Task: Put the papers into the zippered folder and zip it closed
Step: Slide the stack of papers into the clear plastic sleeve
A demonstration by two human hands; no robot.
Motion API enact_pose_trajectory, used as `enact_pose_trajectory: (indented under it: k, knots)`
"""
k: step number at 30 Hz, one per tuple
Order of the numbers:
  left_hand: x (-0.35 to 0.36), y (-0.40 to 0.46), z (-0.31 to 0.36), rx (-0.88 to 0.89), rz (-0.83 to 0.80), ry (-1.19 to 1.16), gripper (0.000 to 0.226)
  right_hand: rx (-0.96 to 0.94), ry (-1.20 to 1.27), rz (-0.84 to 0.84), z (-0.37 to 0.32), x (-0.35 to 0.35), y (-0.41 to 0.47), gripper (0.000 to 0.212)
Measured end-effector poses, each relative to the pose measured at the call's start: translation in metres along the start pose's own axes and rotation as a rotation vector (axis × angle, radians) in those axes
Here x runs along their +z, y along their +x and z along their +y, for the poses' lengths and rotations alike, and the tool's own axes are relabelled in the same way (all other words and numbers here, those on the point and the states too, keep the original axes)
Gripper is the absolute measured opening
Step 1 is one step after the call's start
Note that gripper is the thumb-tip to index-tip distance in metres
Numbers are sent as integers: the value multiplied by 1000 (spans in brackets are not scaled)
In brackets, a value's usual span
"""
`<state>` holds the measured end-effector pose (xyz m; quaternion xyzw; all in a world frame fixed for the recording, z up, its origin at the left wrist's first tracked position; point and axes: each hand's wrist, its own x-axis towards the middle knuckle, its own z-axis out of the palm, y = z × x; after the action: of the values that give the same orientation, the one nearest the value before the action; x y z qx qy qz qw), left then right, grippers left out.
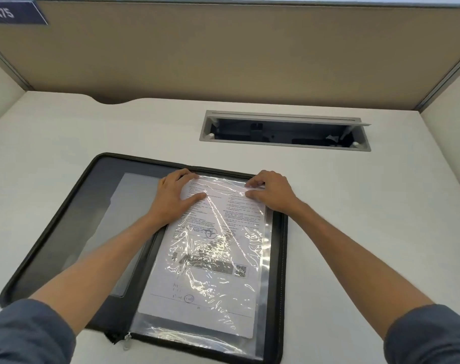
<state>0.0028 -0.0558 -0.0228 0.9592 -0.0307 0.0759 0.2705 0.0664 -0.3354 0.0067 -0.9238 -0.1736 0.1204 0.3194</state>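
A black zippered folder (66, 214) lies open flat on the white desk. On its right half rests a clear plastic sleeve (265, 248) with printed papers (205, 261) inside it. My left hand (175, 195) presses the papers' top left corner, thumb lying across the sheet. My right hand (269, 191) pinches the sleeve's top right edge between fingers and thumb. The zipper pull (127, 341) hangs at the folder's near edge. The left half shows a grey inner pocket (129, 206).
A grey cable box (284, 131) with its lid open is set into the desk behind the folder. Tan partition walls (223, 53) enclose the desk at the back and sides. Bare white desk (368, 206) lies right of the folder.
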Motion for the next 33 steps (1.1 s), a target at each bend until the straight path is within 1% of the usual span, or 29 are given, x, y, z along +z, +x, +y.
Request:
enact_pose_trajectory:
  k: [4,6,7,9,11,13,18,23,26,27,29,31,33]
  knots:
    - [4,-3,-2,8,18,-7,59,4,58,9,0,-2,0,14]
    - [6,-4,-2,7,17,10,57,19,81,24,-2,-2,-1,14]
    - [7,-4,-2,5,22,26,56,23,68,34,-3,-1,-2,18]
    - [9,-3,-2,-2,34,53,55,13,-67,68,-6,6,-8,40]
    - [11,-2,-2,-5,39,59,56,-21,-203,179,-12,18,-24,60]
    - [13,1,-1,-3,42,59,57,-41,-256,267,-20,34,-48,66]
    - [25,10,14,6,31,56,57,116,-283,207,-15,68,-103,83]
    - [40,17,40,6,-3,51,57,127,-285,226,11,56,-115,83]
    - [41,20,53,-17,-38,8,58,119,-320,204,25,42,-112,83]
    - [38,20,55,-21,-32,-3,59,115,-329,198,28,39,-110,84]
    - [25,18,54,-33,36,23,61,108,-331,188,30,34,-109,85]
    - [4,10,42,-120,121,81,61,97,-308,177,29,32,-109,85]
    - [-24,-5,23,-281,181,137,57,78,-258,182,25,29,-112,83]
